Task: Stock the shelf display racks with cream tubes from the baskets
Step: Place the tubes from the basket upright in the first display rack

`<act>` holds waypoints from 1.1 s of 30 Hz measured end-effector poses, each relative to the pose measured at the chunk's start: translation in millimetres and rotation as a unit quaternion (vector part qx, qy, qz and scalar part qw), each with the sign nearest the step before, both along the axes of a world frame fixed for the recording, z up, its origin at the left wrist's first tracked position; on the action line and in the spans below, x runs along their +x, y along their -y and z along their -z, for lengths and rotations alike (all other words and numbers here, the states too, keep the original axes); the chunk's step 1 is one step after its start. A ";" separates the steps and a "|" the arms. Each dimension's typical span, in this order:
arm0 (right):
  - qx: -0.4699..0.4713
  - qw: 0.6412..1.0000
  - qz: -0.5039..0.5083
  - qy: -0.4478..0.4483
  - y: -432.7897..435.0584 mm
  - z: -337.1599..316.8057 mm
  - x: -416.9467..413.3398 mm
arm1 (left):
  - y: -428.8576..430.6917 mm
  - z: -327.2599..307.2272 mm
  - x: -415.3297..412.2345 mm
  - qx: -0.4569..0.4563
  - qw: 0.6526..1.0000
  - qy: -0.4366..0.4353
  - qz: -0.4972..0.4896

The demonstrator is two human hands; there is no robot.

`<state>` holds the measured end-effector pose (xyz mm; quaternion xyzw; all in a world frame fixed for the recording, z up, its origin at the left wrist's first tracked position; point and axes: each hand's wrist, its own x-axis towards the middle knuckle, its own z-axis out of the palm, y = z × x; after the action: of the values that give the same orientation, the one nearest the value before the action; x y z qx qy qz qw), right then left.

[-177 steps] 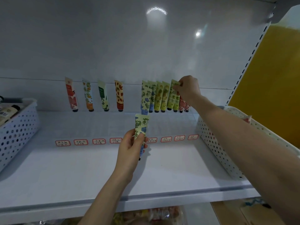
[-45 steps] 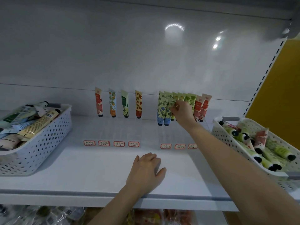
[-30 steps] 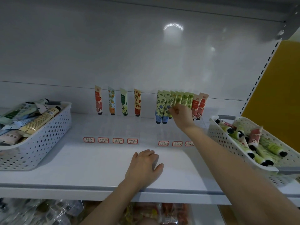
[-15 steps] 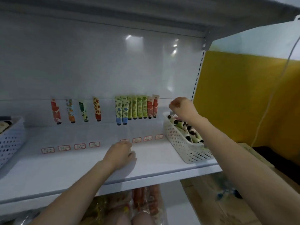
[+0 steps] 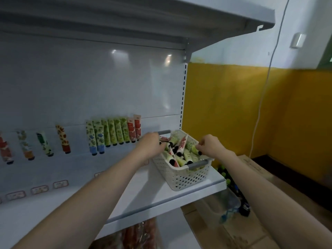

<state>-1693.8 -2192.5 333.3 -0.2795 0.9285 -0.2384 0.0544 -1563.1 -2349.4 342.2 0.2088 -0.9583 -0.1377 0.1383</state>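
Observation:
A white perforated basket [image 5: 188, 177] stands at the right end of the shelf, filled with several cream tubes [image 5: 179, 151], green and red with black caps. My left hand [image 5: 150, 143] reaches into the basket's far left side; its fingertips are hidden among the tubes. My right hand [image 5: 209, 145] hovers over the right rim with curled fingers pinching a green tube [image 5: 193, 149]. On the back panel hangs a tight row of stocked tubes [image 5: 113, 134], and a few single tubes [image 5: 62, 141] hang farther left.
Price labels [image 5: 60, 184] line the white shelf [image 5: 161, 196]. An upper shelf [image 5: 161, 18] overhangs. Right of the unit are a yellow wall, a hanging cable [image 5: 260, 114], cardboard boxes [image 5: 255, 168] and a clear plastic container [image 5: 221, 203] on the floor. Packaged goods [image 5: 140, 236] lie below.
My view has swung right. My left hand lifted off the shelf surface and moved to the basket. My right hand left the hanging row and came down onto the basket's tubes.

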 end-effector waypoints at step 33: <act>-0.081 0.994 0.022 0.076 58.1 16.1 -28.2 | 18.2 4.9 -86.1 -0.092 0.976 0.190 -0.059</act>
<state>-1722.0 -2250.6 317.2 -0.2434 0.9053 -0.3344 0.0972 -1649.2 -2367.6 337.2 0.2735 -0.9617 0.0015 -0.0200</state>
